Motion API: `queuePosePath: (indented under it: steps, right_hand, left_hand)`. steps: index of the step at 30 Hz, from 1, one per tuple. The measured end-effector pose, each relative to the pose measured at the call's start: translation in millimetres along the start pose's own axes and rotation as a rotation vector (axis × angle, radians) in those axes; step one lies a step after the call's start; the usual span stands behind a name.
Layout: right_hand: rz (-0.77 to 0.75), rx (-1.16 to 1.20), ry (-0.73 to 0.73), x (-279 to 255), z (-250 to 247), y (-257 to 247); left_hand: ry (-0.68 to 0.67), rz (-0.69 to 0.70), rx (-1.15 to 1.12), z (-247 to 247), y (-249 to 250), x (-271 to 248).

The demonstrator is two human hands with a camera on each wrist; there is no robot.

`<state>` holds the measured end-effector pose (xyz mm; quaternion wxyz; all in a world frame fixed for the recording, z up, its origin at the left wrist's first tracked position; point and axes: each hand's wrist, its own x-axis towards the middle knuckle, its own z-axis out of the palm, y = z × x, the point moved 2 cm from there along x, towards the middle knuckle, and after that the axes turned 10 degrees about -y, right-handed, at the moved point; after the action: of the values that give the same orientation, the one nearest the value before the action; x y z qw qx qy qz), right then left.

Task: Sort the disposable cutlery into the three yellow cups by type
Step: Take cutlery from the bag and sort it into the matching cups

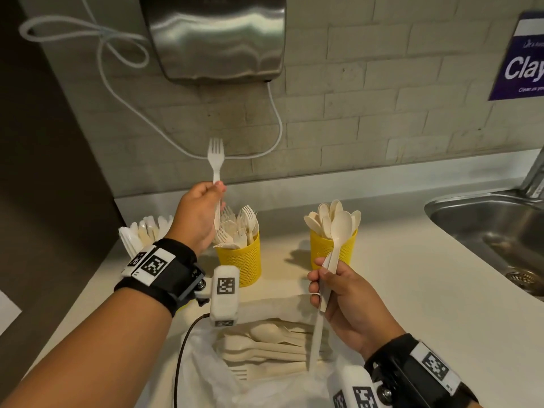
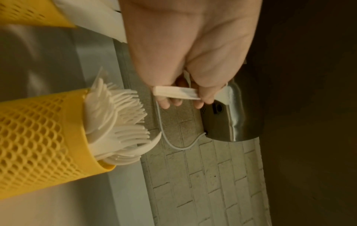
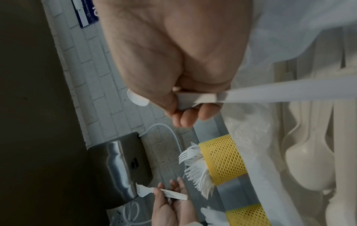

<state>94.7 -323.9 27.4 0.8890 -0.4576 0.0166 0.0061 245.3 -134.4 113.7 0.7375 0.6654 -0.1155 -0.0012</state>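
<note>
While the fork, light, stiff and slick, stands pinched by its handle in my left hand above the fork cup, my right hand grips a spoon and knife over the bench.

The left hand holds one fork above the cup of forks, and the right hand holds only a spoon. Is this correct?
Not quite. In the head view the right hand grips a spoon together with a knife. The left hand does hold a fork above the cup of forks.
</note>
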Motion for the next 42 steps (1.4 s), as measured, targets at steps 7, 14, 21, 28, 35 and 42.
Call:
queuePosePath:
  steps: [7, 14, 21, 28, 35, 42]
  right_hand:
    - [0.004, 0.002, -0.006, 0, 2, 0]
    - [0.01, -0.01, -0.011, -1, 4, -1]
    - [0.063, -0.054, -0.049, -2, 8, -1]
    - [0.053, -0.297, -0.176, 3, 31, -9]
    - [0.037, -0.418, -0.05, -10, 15, -6]
    - [-0.263, 0.024, 0.366, -33, -29, -33]
  left_hand:
    - [0.013, 0.027, 0.128, -5, -5, 2]
    - [-0.05, 0.087, 0.626, 3, -4, -9]
    - [-0.295, 0.081, 1.133, 15, -4, -9]
    - [-0.471, 0.171, 0.691, 60, 16, -48]
    - [-0.262, 0.317, 0.315, 83, 43, -31]
    - [-0.238, 0.491, 0.69, 138, 19, -13]
